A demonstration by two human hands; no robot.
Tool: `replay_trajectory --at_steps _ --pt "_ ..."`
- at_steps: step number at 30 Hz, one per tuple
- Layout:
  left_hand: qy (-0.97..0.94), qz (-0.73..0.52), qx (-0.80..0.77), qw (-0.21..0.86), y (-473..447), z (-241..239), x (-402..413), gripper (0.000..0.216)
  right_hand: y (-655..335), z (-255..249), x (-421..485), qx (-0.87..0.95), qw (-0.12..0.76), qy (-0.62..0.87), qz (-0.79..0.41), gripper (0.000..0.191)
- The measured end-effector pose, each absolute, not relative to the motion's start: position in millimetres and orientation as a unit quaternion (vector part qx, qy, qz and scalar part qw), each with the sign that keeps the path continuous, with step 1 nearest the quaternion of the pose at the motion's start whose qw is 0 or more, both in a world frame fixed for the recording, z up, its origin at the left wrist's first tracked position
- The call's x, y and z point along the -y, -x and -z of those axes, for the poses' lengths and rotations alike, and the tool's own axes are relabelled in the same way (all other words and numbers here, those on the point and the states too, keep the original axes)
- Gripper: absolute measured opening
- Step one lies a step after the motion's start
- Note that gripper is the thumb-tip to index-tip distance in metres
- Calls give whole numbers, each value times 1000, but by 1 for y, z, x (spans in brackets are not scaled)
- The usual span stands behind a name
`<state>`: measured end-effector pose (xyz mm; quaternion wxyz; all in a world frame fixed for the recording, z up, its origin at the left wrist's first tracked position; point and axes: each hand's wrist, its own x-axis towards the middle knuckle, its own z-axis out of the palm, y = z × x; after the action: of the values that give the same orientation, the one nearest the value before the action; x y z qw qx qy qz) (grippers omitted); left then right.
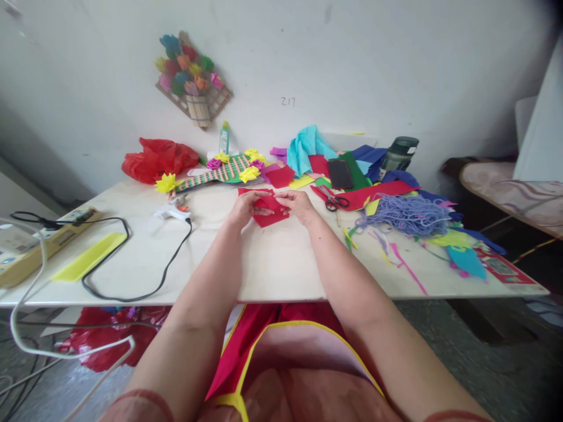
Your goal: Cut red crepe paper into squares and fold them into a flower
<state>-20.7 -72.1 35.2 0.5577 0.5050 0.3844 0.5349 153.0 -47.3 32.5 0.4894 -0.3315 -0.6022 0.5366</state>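
A red piece of paper point(269, 214) lies on the white table point(272, 264) in front of me, partly folded. My left hand point(244, 207) pinches its left side with closed fingers. My right hand point(297, 204) grips its right upper edge, fingers pressed together. Both hands meet over the paper near the table's middle. Another red sheet point(246, 191) lies just behind the hands.
A glue gun point(172, 213) with a black cord point(132, 264) lies left. Scissors point(335, 201), a phone point(340, 173), a green bottle point(398, 153), purple yarn point(407, 214) and coloured paper scraps crowd the right. Paper flowers point(233, 166) and a red bag point(156, 158) sit at the back.
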Motion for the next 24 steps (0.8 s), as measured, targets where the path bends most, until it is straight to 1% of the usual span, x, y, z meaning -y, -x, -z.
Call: replay_trajectory --at_steps 4,7,12,19,24 --pt "-501 -549 -392 543 18 -36 75 34 -153 -33 47 604 489 341 -529 25" --pt "-514 -545 -397 531 16 -36 77 30 -152 -31 45 604 496 340 -522 22" --pt "-537 -532 -411 510 14 -34 78 34 -151 -29 43 598 501 336 -528 14" --pt "-556 -527 -419 487 12 -33 77 37 -150 -29 44 589 492 351 -537 13" --pt "-562 -519 -442 468 10 -35 79 40 -149 -31 46 576 494 353 -548 5"
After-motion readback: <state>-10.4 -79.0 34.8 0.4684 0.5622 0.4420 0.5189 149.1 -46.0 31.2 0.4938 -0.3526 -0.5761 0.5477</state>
